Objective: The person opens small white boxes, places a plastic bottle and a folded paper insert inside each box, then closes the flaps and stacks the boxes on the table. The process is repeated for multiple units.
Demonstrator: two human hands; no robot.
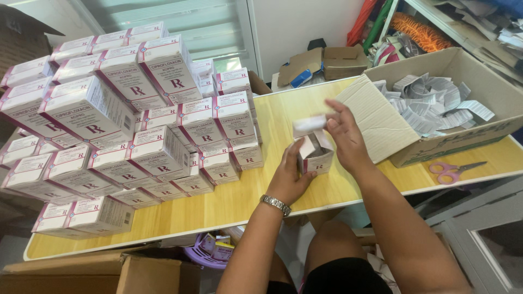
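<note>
White-and-magenta medicine cartons (109, 125), dozens, too many to count exactly, fill the table's (229, 201) left half. Left hand (287, 177) cups one open small box (316, 155) near the front edge. Right hand (344, 130) pinches a folded paper leaflet (309, 123) above it. One cardboard box (468, 71) of leaflets, then one pair of pink scissors (452, 170), crowd the right end.

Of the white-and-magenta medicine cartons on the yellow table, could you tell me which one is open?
The small carton held by the left hand, its top flaps raised; the right hand holds a folded leaflet above it.
</note>
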